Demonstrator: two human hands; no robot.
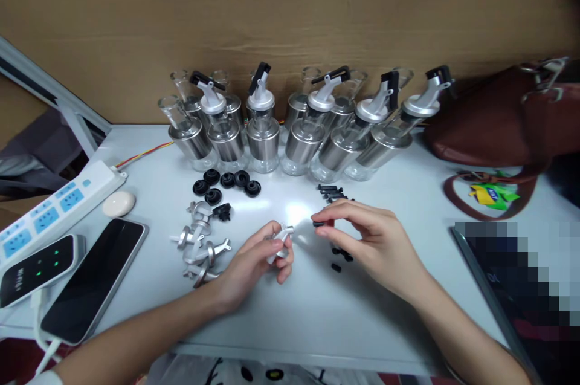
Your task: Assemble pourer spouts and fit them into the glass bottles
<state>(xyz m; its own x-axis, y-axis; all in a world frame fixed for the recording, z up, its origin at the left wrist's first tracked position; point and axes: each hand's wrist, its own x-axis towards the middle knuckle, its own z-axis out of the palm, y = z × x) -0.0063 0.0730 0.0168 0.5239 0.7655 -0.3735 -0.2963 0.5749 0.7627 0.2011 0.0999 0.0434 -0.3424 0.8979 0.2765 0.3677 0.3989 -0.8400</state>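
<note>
My left hand (260, 255) is closed around a silver pourer spout (281, 241), its narrow tip pointing up and right. Between the thumb and forefinger of my right hand (367, 240) is a small black piece (318, 223), held just right of the spout and apart from it. Left of my left hand lies a heap of silver pourer spouts (206, 249). Several black ribbed stoppers (226, 182) sit behind them, and a cluster of black lever parts (222, 211) is beside the heap. Small black pieces (336, 267) and black sticks (330, 190) lie around my right hand, partly covered by it.
Glass bottles with steel bands (263, 140) stand in rows at the back, several topped with pourers. A power strip (49, 210), a phone (95, 279) and a white round case (118, 203) lie left. A brown bag (489, 119) and a dark tablet (487, 288) are right.
</note>
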